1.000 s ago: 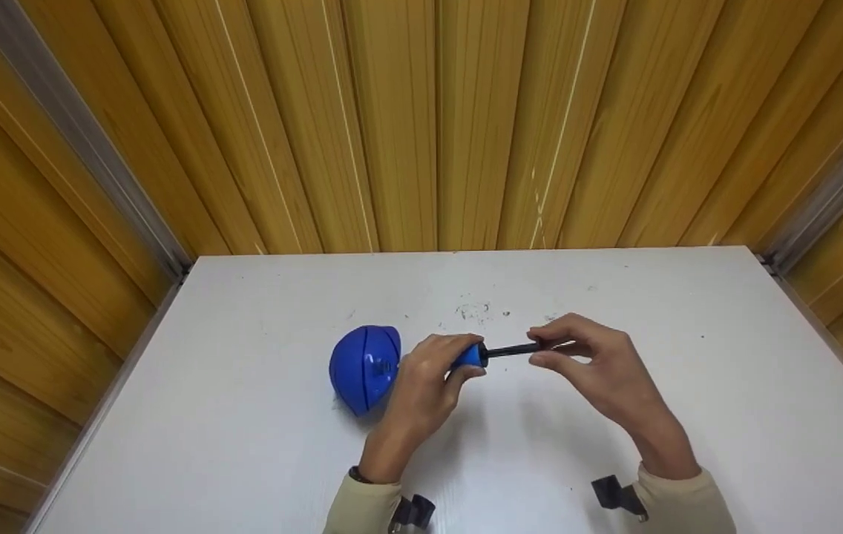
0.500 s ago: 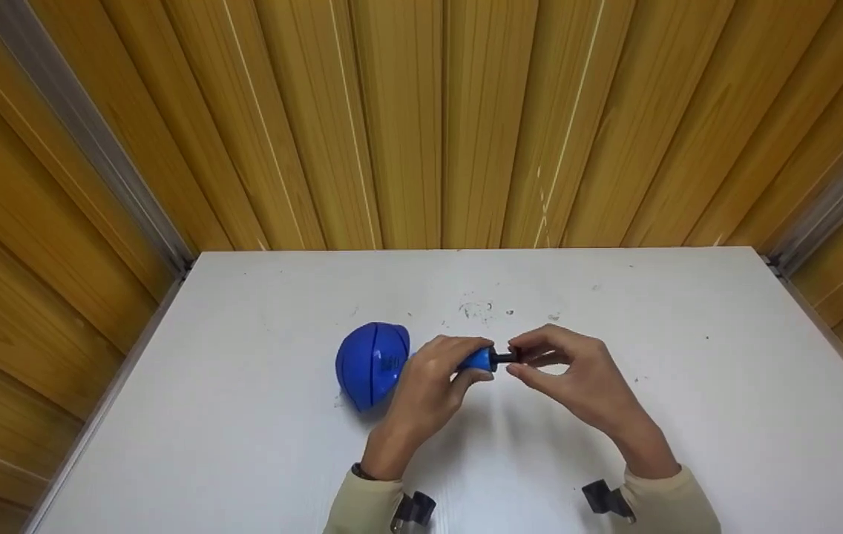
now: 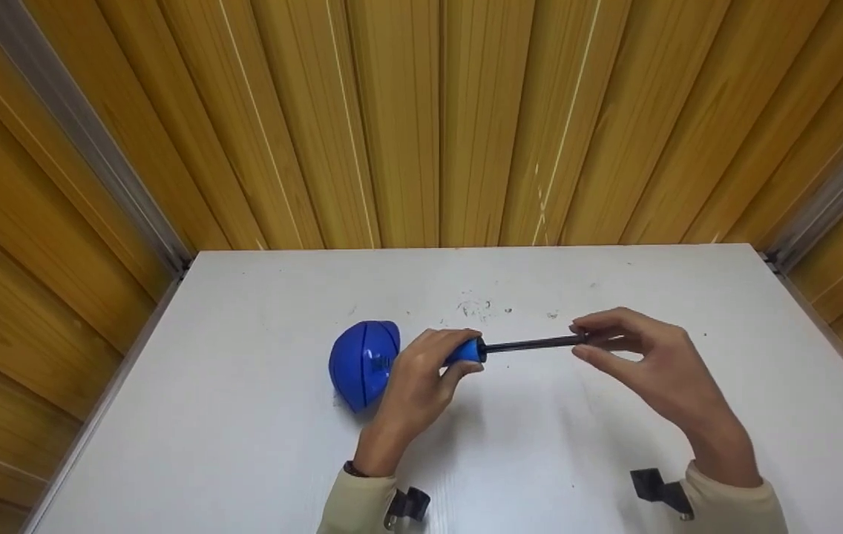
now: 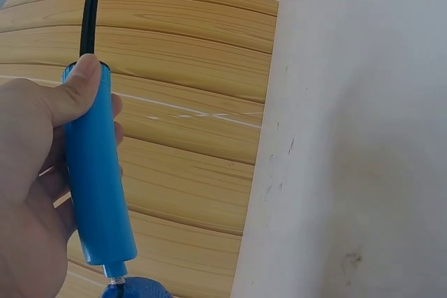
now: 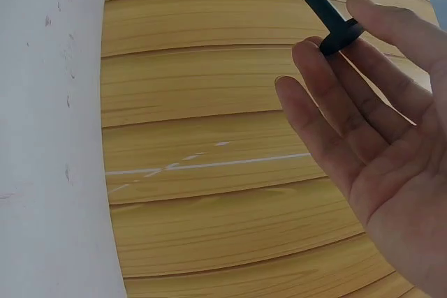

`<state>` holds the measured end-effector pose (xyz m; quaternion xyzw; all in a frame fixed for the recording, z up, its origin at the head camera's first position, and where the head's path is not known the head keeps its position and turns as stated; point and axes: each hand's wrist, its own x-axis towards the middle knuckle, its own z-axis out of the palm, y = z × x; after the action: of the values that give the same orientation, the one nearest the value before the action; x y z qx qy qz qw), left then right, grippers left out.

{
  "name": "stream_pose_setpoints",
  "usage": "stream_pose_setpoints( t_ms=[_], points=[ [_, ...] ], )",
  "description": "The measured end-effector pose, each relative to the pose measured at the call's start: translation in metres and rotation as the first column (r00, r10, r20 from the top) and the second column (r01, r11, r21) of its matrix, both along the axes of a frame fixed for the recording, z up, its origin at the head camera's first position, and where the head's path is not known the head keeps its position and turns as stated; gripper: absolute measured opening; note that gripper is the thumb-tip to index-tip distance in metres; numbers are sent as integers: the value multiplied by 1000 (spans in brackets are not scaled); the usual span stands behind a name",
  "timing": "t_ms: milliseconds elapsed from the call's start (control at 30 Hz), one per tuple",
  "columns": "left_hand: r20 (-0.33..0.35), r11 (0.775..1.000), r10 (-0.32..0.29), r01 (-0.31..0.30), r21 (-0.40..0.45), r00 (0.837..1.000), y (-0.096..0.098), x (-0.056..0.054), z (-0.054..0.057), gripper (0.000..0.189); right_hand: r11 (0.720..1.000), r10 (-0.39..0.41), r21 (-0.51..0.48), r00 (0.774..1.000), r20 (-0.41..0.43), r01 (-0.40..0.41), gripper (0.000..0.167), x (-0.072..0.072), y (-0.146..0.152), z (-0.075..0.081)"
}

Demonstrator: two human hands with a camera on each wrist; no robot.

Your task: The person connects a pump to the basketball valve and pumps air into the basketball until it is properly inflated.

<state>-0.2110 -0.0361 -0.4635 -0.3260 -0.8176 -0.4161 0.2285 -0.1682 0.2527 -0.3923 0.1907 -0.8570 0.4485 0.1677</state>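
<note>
My left hand point(image 3: 414, 386) grips the blue barrel of a hand pump point(image 4: 98, 172), thumb near its upper end. From the barrel a long stretch of black plunger rod point(image 3: 533, 345) runs to the right. At the rod's end, my right hand point(image 3: 663, 367) pinches the round black handle point(image 5: 341, 37) between thumb and fingertips. Just left of the left hand lies a blue ball point(image 3: 362, 363), dented and partly collapsed. In the left wrist view the pump's nozzle point(image 4: 115, 270) meets the ball at the bottom edge; how deep its tip sits is hidden.
The white tabletop point(image 3: 243, 445) has dark scuff marks point(image 3: 475, 308) beyond the hands. A yellow wood-patterned wall point(image 3: 407, 133) rises along the table's back edge, with more panels at both sides.
The right hand first moved left, pushing the rod nearly into the barrel, then drew it out to the right, farther than before. The left hand and ball stay almost in place.
</note>
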Motion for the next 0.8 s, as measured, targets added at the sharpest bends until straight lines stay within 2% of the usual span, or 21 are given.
stream_pose_setpoints(
  t_ms=[200,333,467,633,800],
  points=[
    [-52,1000,7,-8,-17,999,1,1,-1,34,998,43,-53,999,22,-42,27,-8,-15,-10],
    [-100,999,8,-11,-33,995,4,2,-2,33,989,103,-107,995,-19,-104,25,-17,-35,-25],
    [-128,999,3,-9,-43,992,7,2,-3,32,986,127,-102,990,-68,-134,24,-22,-56,-38],
    [-104,999,-2,-2,-43,995,5,2,-4,33,991,108,-66,988,-108,-115,25,-22,-71,-47],
    [-68,999,-4,0,-48,998,3,2,-1,35,986,148,-45,974,-171,-158,31,-22,-65,-44]
  ],
)
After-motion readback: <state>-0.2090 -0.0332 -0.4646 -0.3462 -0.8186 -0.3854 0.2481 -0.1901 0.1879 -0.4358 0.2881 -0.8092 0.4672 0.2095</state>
